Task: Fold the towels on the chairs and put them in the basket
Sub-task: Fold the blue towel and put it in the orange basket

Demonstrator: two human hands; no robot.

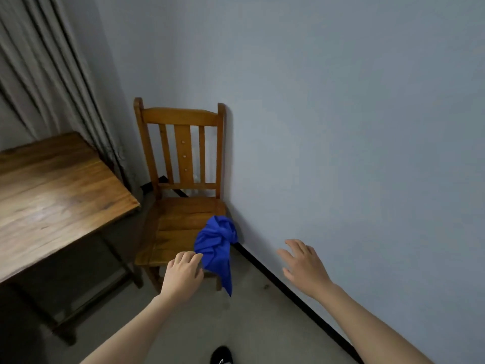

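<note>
- Blue towel (215,245) lies crumpled on the chair (178,219), at the seat's front right corner. One tail hangs over the chair's front edge toward the floor.
- Our left hand (183,271) is at the chair's front edge, just left of the towel. Its fingers (187,257) are curled, tips at the cloth's edge. We cannot tell whether they pinch it or merely touch.
- Our right hand (301,264) hovers to the right of the chair, apart from the towel, fingers spread and relaxed, holding nothing.
- Handling, our judgement: thin, soft, light cloth. No stiffness, so it will sag and bunch wherever unsupported. Not fragile, and unlikely to slip from a firm pinch.
- Where to take hold: the hanging tail is the freest part. Better, we think, to lift the bunch clear of the chair, shake it loose, then find two neighbouring corners, one per hand.
- No basket in view. A wooden table (52,193) stands left of the chair.
</note>
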